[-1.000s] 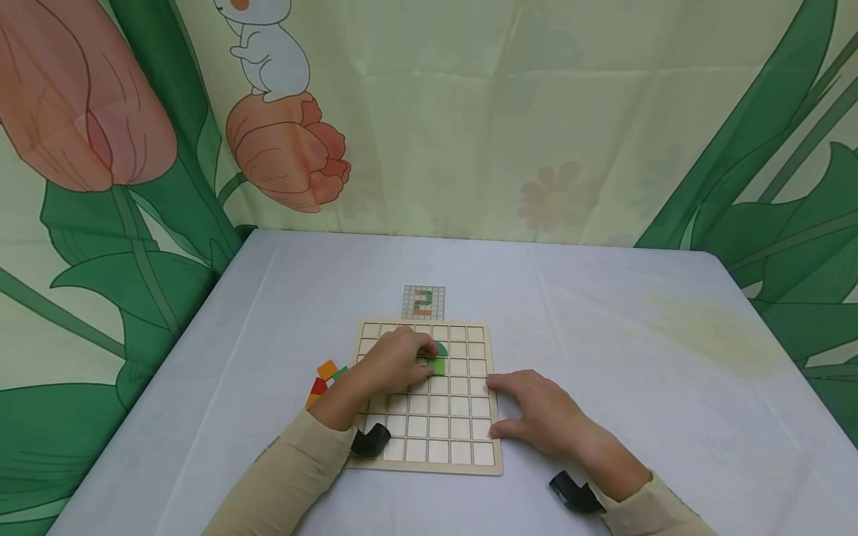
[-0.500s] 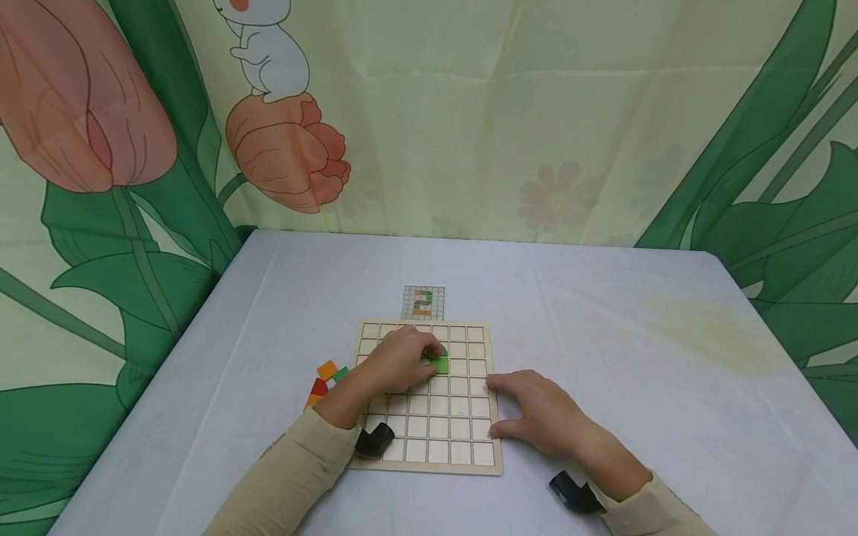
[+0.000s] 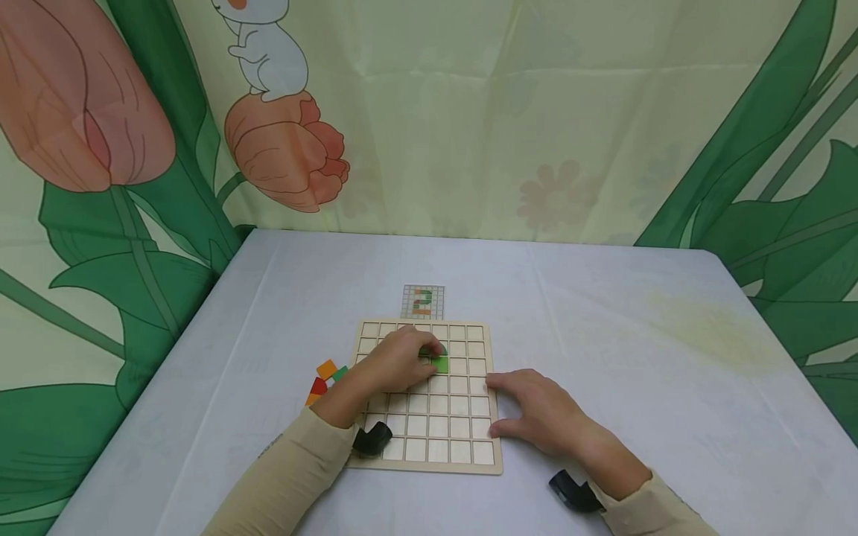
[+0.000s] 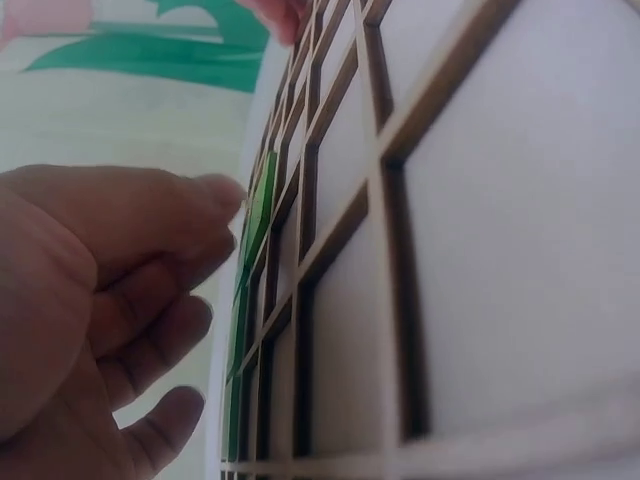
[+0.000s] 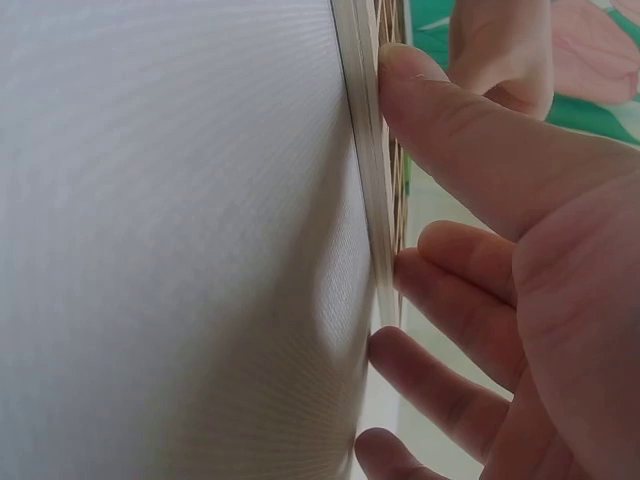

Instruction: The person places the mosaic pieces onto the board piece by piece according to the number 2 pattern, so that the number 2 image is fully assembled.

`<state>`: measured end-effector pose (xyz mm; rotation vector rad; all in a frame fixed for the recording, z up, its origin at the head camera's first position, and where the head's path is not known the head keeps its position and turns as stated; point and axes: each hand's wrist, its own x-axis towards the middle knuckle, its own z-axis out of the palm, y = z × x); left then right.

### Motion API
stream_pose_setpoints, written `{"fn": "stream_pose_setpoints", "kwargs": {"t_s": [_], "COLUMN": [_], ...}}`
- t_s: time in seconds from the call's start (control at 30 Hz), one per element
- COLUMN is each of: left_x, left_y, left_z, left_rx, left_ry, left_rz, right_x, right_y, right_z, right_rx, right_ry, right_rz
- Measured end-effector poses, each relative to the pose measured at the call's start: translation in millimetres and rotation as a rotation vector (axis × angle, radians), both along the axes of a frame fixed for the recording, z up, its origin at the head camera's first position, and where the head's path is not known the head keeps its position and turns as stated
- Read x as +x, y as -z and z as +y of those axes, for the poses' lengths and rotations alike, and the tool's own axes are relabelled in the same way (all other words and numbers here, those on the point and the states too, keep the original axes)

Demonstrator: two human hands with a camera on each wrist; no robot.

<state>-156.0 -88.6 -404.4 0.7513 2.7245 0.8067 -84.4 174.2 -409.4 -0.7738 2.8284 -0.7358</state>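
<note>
My left hand point(image 3: 398, 361) is over the upper middle of a wooden grid board point(image 3: 439, 466). Its thumb and index fingertips pinch a light green square tile point(image 3: 440, 365), seen edge-on as a green strip point(image 4: 262, 205) in the left wrist view. Darker green pieces point(image 4: 237, 325) lie just beyond that tile, partly hidden by the fingers. At the board's right edge, my right hand point(image 3: 539, 409) rests with thumb and fingers spread, touching the rim. The right wrist view shows its thumb point(image 5: 440, 105) against the board's side point(image 5: 375, 170).
Several loose orange, red and green tiles point(image 3: 326, 370) lie left of the board, partly behind the left forearm. A small card with a coloured grid pattern point(image 3: 423, 301) lies beyond the board's far edge. White cloth point(image 3: 603, 313) covers the table, and a printed curtain stands behind it.
The light green tile shifted slightly right with my left fingers during the first half second, then stayed nearly in place. My right hand keeps its position at the board's edge.
</note>
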Motion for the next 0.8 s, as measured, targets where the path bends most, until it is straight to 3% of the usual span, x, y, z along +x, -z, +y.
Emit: {"fn": "stream_pose_setpoints", "kwargs": {"t_s": [0.2,0.47,0.8], "left_x": [-1.0,1.5,5.1], "left_y": [-5.4,-15.6,-15.9], "left_z": [-11.6,-31.0,-60.7], "left_rx": [0.111,0.11,0.104], "left_ry": [-0.035,-0.095,-0.192], "left_rz": [-0.101,-0.1,-0.113], "right_x": [-0.5,0.2,-0.2], "right_y": [0.5,-0.4,1.1], "right_z": [-0.1,-0.8,0.1], "right_rx": [0.002,0.001,-0.001], "right_ry": [0.001,0.005,0.003], "right_rz": [0.005,0.0,0.002]}}
